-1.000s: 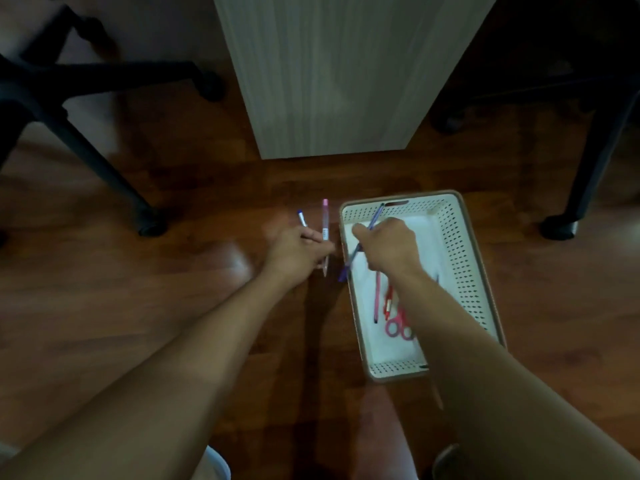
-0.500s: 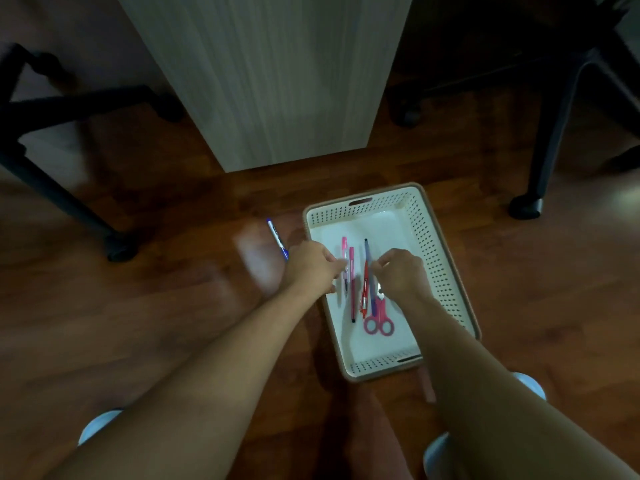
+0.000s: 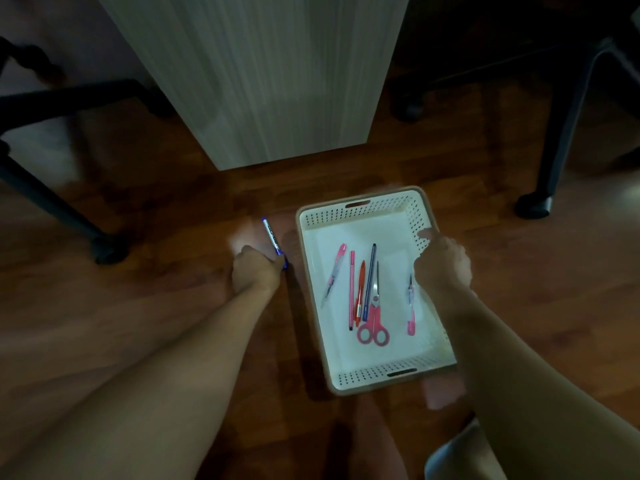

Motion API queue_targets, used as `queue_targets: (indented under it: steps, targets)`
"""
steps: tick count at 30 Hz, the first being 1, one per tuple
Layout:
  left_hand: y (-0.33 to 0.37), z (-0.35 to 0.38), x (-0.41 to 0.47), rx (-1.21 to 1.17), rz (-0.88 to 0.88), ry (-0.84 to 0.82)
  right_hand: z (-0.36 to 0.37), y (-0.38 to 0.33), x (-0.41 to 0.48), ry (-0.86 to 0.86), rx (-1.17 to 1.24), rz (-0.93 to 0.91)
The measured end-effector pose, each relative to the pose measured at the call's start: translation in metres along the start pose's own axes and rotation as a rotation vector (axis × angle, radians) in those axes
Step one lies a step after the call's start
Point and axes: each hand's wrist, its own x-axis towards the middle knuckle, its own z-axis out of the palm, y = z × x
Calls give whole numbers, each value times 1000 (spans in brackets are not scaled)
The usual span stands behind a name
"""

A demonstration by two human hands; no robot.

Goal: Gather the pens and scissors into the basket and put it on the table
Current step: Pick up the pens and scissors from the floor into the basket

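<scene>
A white basket (image 3: 349, 213) with a tan rim sits on the wooden floor. Inside lie several pens: a pink pen (image 3: 334, 271), a thin pink one, a red pen (image 3: 361, 287), a dark blue pen (image 3: 370, 275) and a small pink pen (image 3: 411, 306) near the right wall. Pink-handled scissors (image 3: 373, 323) lie among them. A blue and white pen (image 3: 272, 237) lies on the floor left of the basket. My left hand (image 3: 256, 271) is closed on its near end. My right hand (image 3: 441, 263) grips the basket's right wall, thumb inside.
A pale wood table panel (image 3: 277, 81) stands just beyond the basket. Black chair legs with casters stand at the left (image 3: 104, 252) and right (image 3: 533, 206). My knees show at the bottom edge.
My left hand let a pink pen go into the basket and went left to the blue pen on the floor. My right hand moved from the pens to the basket's right wall.
</scene>
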Motion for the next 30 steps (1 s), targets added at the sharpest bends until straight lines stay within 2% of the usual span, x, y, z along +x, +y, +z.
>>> queue_targets:
  steps: [5, 9, 12, 14, 16, 18, 25, 27, 30]
  targets:
    - [-7, 0, 0, -8, -39, -43, 12, 1, -1, 28, -74, -53]
    - [-14, -19, -1, -187, -97, -51, 27, -10, -7, 52, -26, -68]
    - [-13, -47, -5, -446, -9, 20, 42, -23, -15, 58, 38, -75]
    - [-14, -70, -13, -509, 128, 100, 50, -32, -25, 68, 98, -114]
    - [-15, -84, -22, -432, 278, 136, 56, -38, -34, 47, 120, -170]
    - [-12, -86, -32, -349, 369, 83, 61, -43, -41, 10, 141, -210]
    - [-25, -54, -53, -166, 406, -62, 78, -46, -53, -44, 203, -244]
    - [-34, -51, -53, -101, 415, -55, 82, -46, -54, -48, 212, -247]
    - [-47, -53, -47, -62, 549, 47, 87, -47, -55, -63, 235, -252]
